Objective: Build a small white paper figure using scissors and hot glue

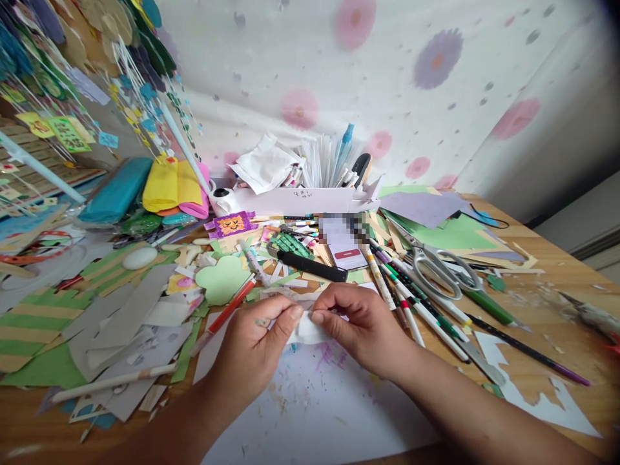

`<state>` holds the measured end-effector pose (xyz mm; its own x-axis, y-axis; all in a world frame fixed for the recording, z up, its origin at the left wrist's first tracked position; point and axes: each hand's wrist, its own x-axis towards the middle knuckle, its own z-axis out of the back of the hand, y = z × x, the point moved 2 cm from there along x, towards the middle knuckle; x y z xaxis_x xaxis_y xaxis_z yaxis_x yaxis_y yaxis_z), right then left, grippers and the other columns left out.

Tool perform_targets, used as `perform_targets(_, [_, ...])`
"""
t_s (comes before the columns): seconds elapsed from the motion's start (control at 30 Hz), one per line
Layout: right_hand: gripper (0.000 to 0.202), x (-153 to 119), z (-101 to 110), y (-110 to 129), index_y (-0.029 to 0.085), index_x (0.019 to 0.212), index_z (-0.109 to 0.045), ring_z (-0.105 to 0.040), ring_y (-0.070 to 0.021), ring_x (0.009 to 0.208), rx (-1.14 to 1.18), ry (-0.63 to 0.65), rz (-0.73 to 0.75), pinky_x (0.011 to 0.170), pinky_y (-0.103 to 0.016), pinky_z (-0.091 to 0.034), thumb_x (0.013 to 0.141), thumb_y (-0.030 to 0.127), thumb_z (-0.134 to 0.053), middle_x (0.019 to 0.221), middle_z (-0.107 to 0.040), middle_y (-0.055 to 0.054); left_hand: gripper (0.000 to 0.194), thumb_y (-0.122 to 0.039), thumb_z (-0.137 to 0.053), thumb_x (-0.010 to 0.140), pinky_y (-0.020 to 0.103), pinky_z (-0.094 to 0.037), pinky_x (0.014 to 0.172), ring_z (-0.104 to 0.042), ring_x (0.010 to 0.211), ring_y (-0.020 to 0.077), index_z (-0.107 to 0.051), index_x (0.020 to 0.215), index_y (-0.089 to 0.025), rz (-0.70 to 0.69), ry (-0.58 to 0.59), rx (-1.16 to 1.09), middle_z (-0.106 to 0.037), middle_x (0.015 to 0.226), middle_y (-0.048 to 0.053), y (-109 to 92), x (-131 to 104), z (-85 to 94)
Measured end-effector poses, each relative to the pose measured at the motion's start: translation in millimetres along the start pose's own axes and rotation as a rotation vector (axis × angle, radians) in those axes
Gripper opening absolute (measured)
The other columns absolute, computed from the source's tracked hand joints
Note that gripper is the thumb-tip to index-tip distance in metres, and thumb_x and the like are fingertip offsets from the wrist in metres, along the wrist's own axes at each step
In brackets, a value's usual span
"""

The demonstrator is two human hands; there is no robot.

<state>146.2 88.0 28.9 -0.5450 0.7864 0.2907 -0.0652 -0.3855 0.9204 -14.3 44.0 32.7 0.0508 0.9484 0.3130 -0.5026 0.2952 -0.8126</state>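
Between my two hands is a small white piece (310, 330) that looks like paper or tissue. My left hand (261, 336) pinches its left edge between thumb and forefinger. On the other edge, the thumb and forefinger of my right hand (361, 323) are closed in the same way, close to the left fingertips. Below the hands lies a white sheet (310, 407) marked with pink, blue and yellowish stains. A red pen (230, 310) rests just left of my left hand. Beyond my hands is a black-handled cutter (312, 265).
Scissors (438, 268) and several markers (411, 320) lie to the right. Green and grey paper scraps (121, 310) cover the left side. A phone (343, 242) lies in front of a white box (300, 200) of supplies. Paper decorations hang from strings at the upper left.
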Motion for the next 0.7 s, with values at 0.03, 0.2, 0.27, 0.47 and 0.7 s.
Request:
perform_targets(0.03, [0.017, 0.0, -0.4, -0.9, 0.016, 0.07, -0.057, -0.046, -0.0092, 0.058, -0.001, 0.004, -0.018, 0.056, -0.02, -0.037, 0.086, 0.019, -0.058, 0.063, -0.054, 0.002, 0.03, -0.027, -0.048, 0.091, 0.02, -0.032, 0.046, -0.039, 0.049, 0.0095, -0.054, 0.063, -0.019, 0.019, 0.023, -0.025, -0.04, 0.053, -0.006, 0.9, 0.4, -0.1])
perform_targets(0.2, [0.02, 0.0, -3.0, -5.0, 0.016, 0.069, -0.053, -0.041, -0.0095, 0.058, 0.047, 0.036, -0.1, 0.055, -0.021, -0.034, 0.088, 0.023, -0.054, 0.063, -0.049, 0.003, 0.013, -0.022, -0.054, 0.084, 0.021, -0.038, 0.054, -0.049, 0.06, 0.0117, -0.06, 0.073, -0.019, 0.092, 0.094, -0.098, -0.055, 0.065, -0.003, 5.1, 0.7, -0.1])
perform_targets(0.27, [0.022, 0.4, -2.3, -6.4, 0.016, 0.071, -0.053, -0.04, -0.0096, 0.059, 0.117, 0.072, -0.126, 0.055, -0.021, -0.034, 0.09, 0.026, -0.054, 0.065, -0.048, 0.003, 0.016, -0.021, -0.053, 0.084, 0.022, -0.037, 0.053, -0.048, 0.059, 0.0115, -0.059, 0.069, -0.019, 0.11, 0.088, -0.096, -0.052, 0.062, -0.004, 5.8, 0.6, 0.4])
perform_targets(0.47, [0.031, 1.5, 2.0, -7.3, 0.013, 0.077, -0.06, -0.042, -0.0109, 0.062, 0.262, 0.202, -0.163, 0.057, -0.023, -0.035, 0.093, 0.038, -0.05, 0.068, -0.05, 0.001, 0.022, -0.023, -0.051, 0.085, 0.022, -0.034, 0.051, -0.042, 0.054, 0.0108, -0.052, 0.063, -0.019, 0.135, 0.064, -0.091, -0.044, 0.056, -0.005, 5.1, 0.2, 0.8])
perform_targets(0.7, [0.017, 2.7, -0.8, -6.4, 0.015, 0.07, -0.055, -0.039, -0.0089, 0.059, 0.025, 0.152, -0.114, 0.054, -0.02, -0.031, 0.087, 0.02, -0.056, 0.063, -0.047, 0.004, 0.023, -0.027, -0.051, 0.086, 0.023, -0.032, 0.049, -0.042, 0.055, 0.0121, -0.055, 0.065, -0.019, 0.178, 0.137, -0.147, -0.044, 0.058, -0.004, 8.5, 0.8, -1.9])
